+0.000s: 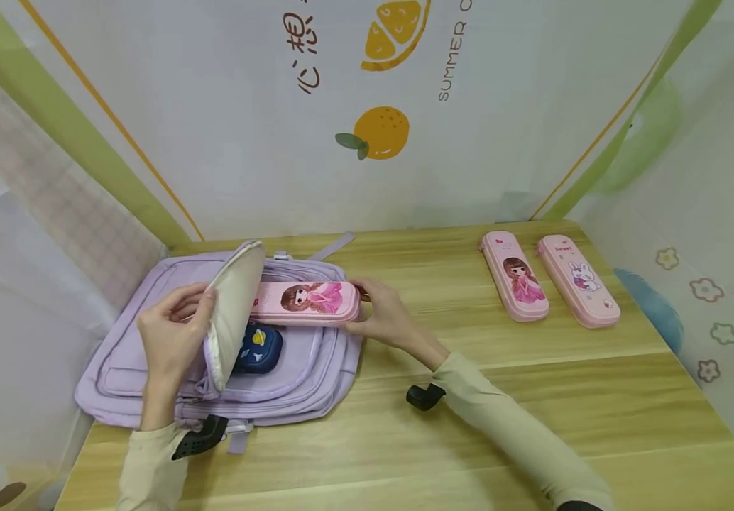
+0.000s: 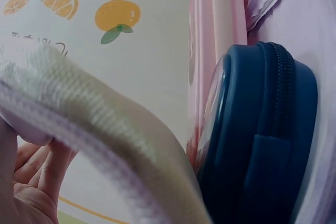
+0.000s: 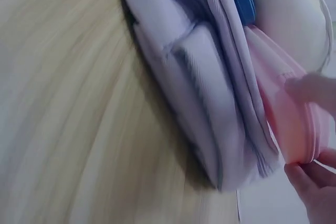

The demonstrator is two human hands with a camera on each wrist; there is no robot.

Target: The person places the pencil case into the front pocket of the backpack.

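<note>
A lilac backpack lies flat on the table, its front flap raised to show a cream lining. My left hand pinches the flap's edge and holds it up. With thumb and fingers, my right hand grips the right end of a pink pencil case printed with a doll in a pink dress. The flap hides that case's left end. Just below it in the head view, a dark blue case with a planet picture sits in the opening; its zip shows in the left wrist view.
At the table's far right lie two more pink pencil cases, one with a doll and one with a white rabbit. A printed curtain stands behind the wooden table. A backpack strap trails across the wood.
</note>
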